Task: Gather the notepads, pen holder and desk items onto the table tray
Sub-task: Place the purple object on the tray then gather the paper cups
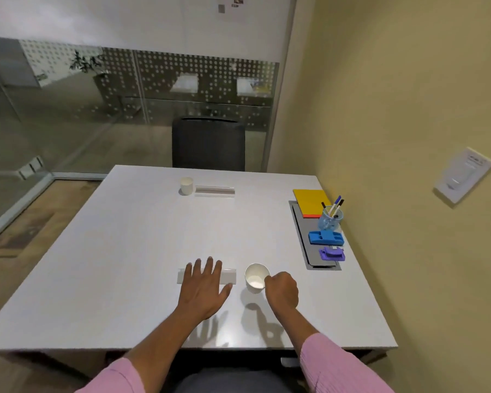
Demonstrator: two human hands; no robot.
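A black chair (209, 144) stands before a dotted glass partition (68, 109).

Tray (301, 231), table's (125, 251) right edge, back to front: notepad (309, 201), pen holder (330, 219), stapler (325, 238), gadget (332, 254). Near cup (256, 277) left of tray.

The notepad (309, 199) is yellow, edged orange; the pen holder (330, 218) is clear bluish. The table (125, 251) and cup (255, 276) are white, the sleeves (338, 364) pink.
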